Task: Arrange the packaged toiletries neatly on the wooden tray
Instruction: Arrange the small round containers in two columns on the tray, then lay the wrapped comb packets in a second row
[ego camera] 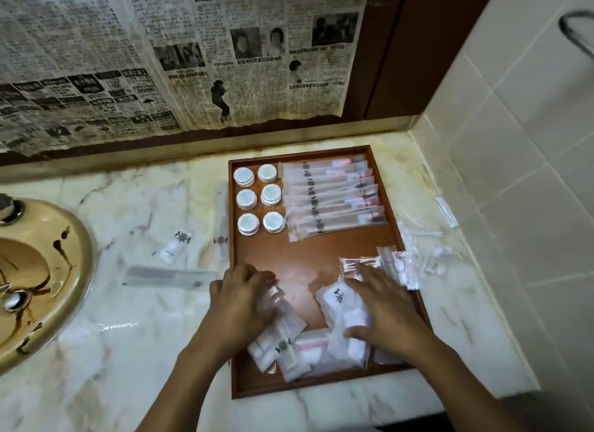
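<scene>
A wooden tray (308, 254) lies on a marble counter. At its far left stand several round white containers (260, 200) in two columns. Beside them lies a row of long clear toothbrush packets (334, 197). At the near end is a loose pile of white sachets (308, 354). My left hand (239, 299) has its fingers curled on a blurred clear packet (273, 295) at the pile's left. My right hand (385, 306) lies with spread fingers on a white sachet with a black emblem (336, 301). More small packets (398, 264) lean on the tray's right rim.
A tan sink basin (35, 280) with dark streaks sits at the left. Loose packets lie on the counter left of the tray: a small tube (175, 243), a long comb packet (170, 275) and an upright clear one (221, 219). Cotton-bud packets (430, 238) lie right. Newspaper covers the back wall.
</scene>
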Available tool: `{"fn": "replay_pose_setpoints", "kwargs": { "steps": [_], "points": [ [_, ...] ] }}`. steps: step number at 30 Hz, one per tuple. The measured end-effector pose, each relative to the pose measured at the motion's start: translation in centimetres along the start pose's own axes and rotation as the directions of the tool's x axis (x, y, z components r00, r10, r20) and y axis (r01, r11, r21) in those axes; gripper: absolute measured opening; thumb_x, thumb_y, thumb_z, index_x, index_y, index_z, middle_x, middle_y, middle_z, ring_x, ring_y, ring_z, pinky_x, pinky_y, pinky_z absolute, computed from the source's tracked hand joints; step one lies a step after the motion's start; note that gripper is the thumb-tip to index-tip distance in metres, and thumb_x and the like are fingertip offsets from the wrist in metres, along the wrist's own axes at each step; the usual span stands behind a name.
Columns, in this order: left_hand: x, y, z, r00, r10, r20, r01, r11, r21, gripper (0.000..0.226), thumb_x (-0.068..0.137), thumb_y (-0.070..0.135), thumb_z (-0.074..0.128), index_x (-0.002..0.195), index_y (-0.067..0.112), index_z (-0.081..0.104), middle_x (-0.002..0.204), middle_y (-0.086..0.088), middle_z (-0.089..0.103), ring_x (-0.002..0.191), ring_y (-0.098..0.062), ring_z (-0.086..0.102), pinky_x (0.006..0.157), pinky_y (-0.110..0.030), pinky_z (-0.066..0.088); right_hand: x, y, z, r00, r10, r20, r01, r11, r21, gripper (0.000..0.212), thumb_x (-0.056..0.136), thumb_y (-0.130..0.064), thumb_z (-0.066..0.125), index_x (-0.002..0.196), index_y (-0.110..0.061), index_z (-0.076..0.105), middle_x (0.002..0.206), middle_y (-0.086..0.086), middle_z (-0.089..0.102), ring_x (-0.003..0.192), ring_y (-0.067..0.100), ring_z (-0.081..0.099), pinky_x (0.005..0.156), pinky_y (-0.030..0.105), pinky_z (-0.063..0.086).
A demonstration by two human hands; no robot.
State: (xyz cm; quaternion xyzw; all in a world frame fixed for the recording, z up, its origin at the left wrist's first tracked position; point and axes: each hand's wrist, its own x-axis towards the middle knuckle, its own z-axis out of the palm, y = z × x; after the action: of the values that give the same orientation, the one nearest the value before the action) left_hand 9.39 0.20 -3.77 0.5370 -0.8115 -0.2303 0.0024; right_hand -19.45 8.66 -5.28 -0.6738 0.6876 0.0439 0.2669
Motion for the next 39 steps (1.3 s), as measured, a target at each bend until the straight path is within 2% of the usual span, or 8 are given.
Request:
{"fn": "replay_pose_setpoints", "kwargs": {
  "steps": [7,10,13,22,27,31,35,39],
  "points": [
    [-2.9,0.8,1.5,0.99,-0.126,0.056,0.125,0.992,0.036,0.099,0.063,0.069,0.081,0.146,0.036,0.039,0.142,0.002,0.037,0.13,-0.025,0.039,0.102,-0.044,0.036,-1.3,-1.5,-0.7,0.948,0.198,-0.248,-0.176,0.978,0.108,0.089,0.079,-0.059,0.073,0.151,-0.025,0.035,0.162,0.006,0.024,0.148,0.029,0.022,0.116,0.045,0.029],
    [-3.5,2.1,1.5,0.973,-0.223,-0.053,0.224,0.975,0.01,0.083,0.072,0.063,0.078,0.138,0.025,0.046,0.131,-0.005,0.047,0.121,-0.03,0.049,0.096,-0.045,0.043,-2.0,-1.7,-0.2,0.873,0.318,-0.37,-0.285,0.948,0.142,0.087,0.078,-0.053,0.077,0.148,-0.016,0.042,0.151,0.017,0.037,0.136,0.037,0.034,0.107,0.048,0.038],
    [-3.5,2.8,1.5,0.942,-0.332,0.036,0.334,0.94,-0.068,0.064,0.081,0.055,0.072,0.128,0.017,0.051,0.123,-0.008,0.054,0.117,-0.032,0.053,0.092,-0.044,0.047,-2.4,-1.1,0.3,0.811,0.381,-0.443,-0.343,0.924,0.167,0.084,0.076,-0.048,0.08,0.144,-0.011,0.047,0.142,0.022,0.043,0.127,0.041,0.041,0.099,0.049,0.044],
    [-3.3,5.6,2.1,0.953,-0.28,0.112,0.298,0.82,-0.489,0.057,0.093,0.023,0.071,0.145,0.022,0.05,0.144,0.0,0.049,0.125,-0.018,0.054,0.105,-0.03,0.045,-2.6,-3.1,1.9,0.967,0.17,-0.191,-0.154,0.983,0.098,0.077,0.094,-0.06,0.05,0.156,-0.021,0.028,0.166,0.009,0.013,0.152,0.029,0.011,0.122,0.044,0.021],
    [-4.0,6.0,2.7,0.89,-0.456,-0.012,0.348,0.697,-0.627,0.05,0.085,0.042,0.071,0.13,0.026,0.058,0.129,0.001,0.055,0.113,-0.016,0.061,0.101,-0.038,0.051,-3.2,-2.8,1.4,0.885,0.3,-0.355,-0.15,0.907,0.392,0.061,0.089,-0.047,0.065,0.144,-0.024,0.048,0.145,0.008,0.043,0.133,0.03,0.041,0.105,0.047,0.044],
    [-3.7,6.7,3.4,0.837,-0.532,0.128,0.487,0.617,-0.618,0.067,0.08,0.054,0.07,0.138,0.026,0.053,0.137,-0.007,0.056,0.124,-0.028,0.055,0.106,-0.044,0.047,-2.5,-1.6,-0.2,0.866,0.475,-0.157,-0.362,0.811,0.459,0.073,0.088,-0.057,0.062,0.15,-0.025,0.038,0.146,0.015,0.039,0.136,0.038,0.035,0.111,0.045,0.035],
    [-2.7,9.1,3.9,0.823,-0.512,0.247,0.53,0.533,-0.659,0.077,0.064,0.065,0.067,0.132,0.034,0.052,0.138,-0.006,0.046,0.124,-0.035,0.052,0.104,-0.05,0.05,-1.9,-4.2,-0.1,0.905,0.426,-0.005,-0.322,0.693,0.645,0.072,0.083,-0.062,0.065,0.145,-0.035,0.042,0.141,0.004,0.044,0.132,0.029,0.046,0.109,0.042,0.041],
    [-1.7,11.6,4.5,0.814,-0.499,0.299,0.555,0.511,-0.656,0.042,0.085,0.045,0.062,0.124,0.033,0.051,0.119,0.001,0.042,0.12,-0.033,0.042,0.098,-0.038,0.041,-1.5,-6.5,1.3,0.915,0.403,0.01,-0.284,0.628,0.724,0.062,0.089,-0.048,0.063,0.146,-0.035,0.042,0.136,0.003,0.045,0.126,0.028,0.049,0.11,0.045,0.041]
  ]
}}
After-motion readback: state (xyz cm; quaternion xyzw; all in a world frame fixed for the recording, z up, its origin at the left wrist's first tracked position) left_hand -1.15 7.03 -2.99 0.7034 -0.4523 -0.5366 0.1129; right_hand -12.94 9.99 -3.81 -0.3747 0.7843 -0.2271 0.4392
